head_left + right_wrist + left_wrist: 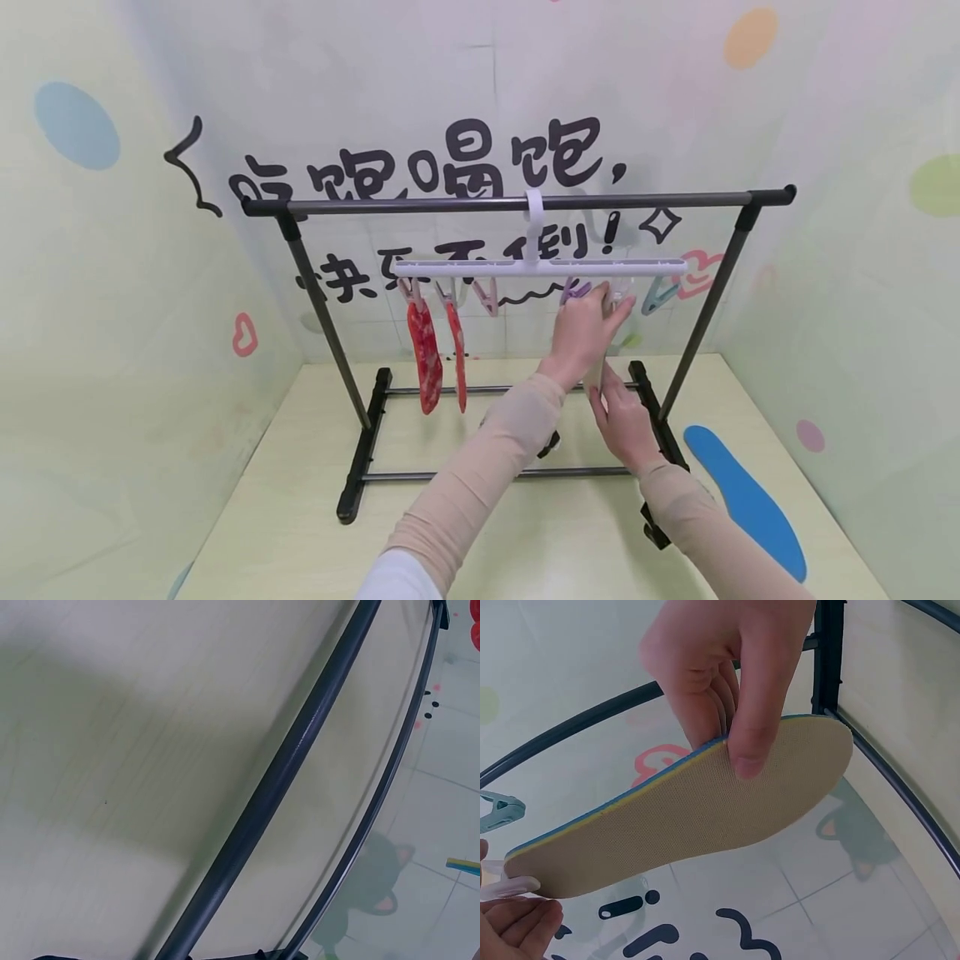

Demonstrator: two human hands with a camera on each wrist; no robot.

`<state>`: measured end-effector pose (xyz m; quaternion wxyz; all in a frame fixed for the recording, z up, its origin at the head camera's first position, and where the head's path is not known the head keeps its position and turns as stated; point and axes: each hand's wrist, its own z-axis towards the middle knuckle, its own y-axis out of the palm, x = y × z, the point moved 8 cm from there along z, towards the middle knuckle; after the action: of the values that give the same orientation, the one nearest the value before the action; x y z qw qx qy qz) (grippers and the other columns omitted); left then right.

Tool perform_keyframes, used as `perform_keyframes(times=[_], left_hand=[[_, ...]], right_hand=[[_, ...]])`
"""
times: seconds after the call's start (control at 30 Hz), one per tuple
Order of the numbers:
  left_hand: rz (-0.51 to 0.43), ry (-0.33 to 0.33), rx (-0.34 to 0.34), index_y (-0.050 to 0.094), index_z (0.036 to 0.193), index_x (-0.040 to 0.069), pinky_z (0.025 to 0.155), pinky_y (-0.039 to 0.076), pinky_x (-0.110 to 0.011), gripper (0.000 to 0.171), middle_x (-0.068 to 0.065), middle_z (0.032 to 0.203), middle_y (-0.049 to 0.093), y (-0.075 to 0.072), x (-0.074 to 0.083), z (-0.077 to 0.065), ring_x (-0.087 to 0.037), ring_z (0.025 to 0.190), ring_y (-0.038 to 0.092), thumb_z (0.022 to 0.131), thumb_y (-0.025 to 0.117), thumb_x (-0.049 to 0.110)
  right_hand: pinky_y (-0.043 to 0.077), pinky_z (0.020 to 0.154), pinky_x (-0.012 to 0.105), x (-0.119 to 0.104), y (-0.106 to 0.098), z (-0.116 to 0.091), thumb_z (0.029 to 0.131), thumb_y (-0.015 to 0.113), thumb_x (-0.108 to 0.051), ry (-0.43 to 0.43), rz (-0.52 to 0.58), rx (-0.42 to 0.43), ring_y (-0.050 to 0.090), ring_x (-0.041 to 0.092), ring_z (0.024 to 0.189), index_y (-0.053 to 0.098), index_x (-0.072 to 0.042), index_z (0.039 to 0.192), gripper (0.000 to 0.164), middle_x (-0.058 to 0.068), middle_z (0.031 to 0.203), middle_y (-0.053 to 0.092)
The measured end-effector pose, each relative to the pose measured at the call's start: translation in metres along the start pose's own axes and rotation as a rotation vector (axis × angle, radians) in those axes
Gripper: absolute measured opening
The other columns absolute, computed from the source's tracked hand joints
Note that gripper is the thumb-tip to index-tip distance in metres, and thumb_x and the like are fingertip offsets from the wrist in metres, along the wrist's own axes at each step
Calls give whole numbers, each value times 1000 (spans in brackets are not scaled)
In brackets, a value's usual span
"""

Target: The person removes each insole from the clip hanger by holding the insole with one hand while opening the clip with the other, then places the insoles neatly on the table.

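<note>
A beige insole (652,817) with a blue-and-yellow edge hangs below a pale clothespin (514,887) on the white clip hanger (465,268). The clothespin overlaps the insole's narrow end. My left hand (585,329) pinches this clothespin; its fingers show at the lower left of the left wrist view. Lower down, my right hand (626,417) holds the insole by its edge, thumb on the beige face. In the right wrist view only a bit of the insole's edge (465,866) shows. A purple clothespin (576,287) is beside my left hand.
Two red patterned insole-shaped pieces (426,358) hang from clothespins at the left. The hanger hooks over a dark rack bar (390,205). A teal clothespin (660,296) and a pink one (487,296) hang without pieces. On the table's right lies a blue insole (746,496).
</note>
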<state>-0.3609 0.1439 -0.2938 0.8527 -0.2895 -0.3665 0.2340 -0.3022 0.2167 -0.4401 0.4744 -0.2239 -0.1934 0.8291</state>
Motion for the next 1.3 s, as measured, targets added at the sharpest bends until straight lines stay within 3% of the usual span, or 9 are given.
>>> perform_keyframes(times=[0.27, 0.5, 0.73, 0.97, 1.3], left_hand=[[28, 8, 4, 65, 105, 11, 56, 40, -20, 38, 5, 59, 50, -1, 3, 3, -7, 47, 46, 99, 55, 47], [110, 6, 21, 66, 107, 12, 55, 41, -21, 39, 5, 57, 48, 1, 7, 5, -8, 50, 49, 97, 56, 49], [100, -2, 24, 66, 104, 11, 50, 40, -21, 41, 4, 55, 45, 2, 8, 4, -10, 49, 50, 98, 54, 49], [133, 2, -12, 64, 122, 5, 47, 42, -22, 49, 2, 54, 49, 4, 11, 4, -11, 47, 52, 103, 46, 46], [191, 16, -14, 67, 106, 4, 57, 54, -30, 44, -5, 65, 64, 2, 13, 4, -20, 62, 66, 106, 42, 40]], right_hand=[[55, 55, 49, -6, -3, -3, 83, 71, -3, -27, 6, 20, 68, 46, 94, 55, 9, 134, 54, 27, 127, 63], [56, 58, 48, -11, -2, -6, 85, 69, -5, -73, 0, 52, 68, 45, 97, 55, 10, 133, 52, 28, 126, 63], [57, 61, 49, -12, -3, -9, 85, 69, -5, -74, 11, 74, 68, 45, 100, 55, 11, 132, 51, 29, 125, 63], [57, 61, 49, -13, -4, -9, 84, 69, -4, -62, 12, 77, 68, 45, 99, 58, 12, 128, 49, 29, 123, 64], [57, 69, 52, -7, -5, -12, 86, 67, -4, 4, 48, 100, 67, 46, 101, 58, 13, 128, 46, 30, 122, 64]])
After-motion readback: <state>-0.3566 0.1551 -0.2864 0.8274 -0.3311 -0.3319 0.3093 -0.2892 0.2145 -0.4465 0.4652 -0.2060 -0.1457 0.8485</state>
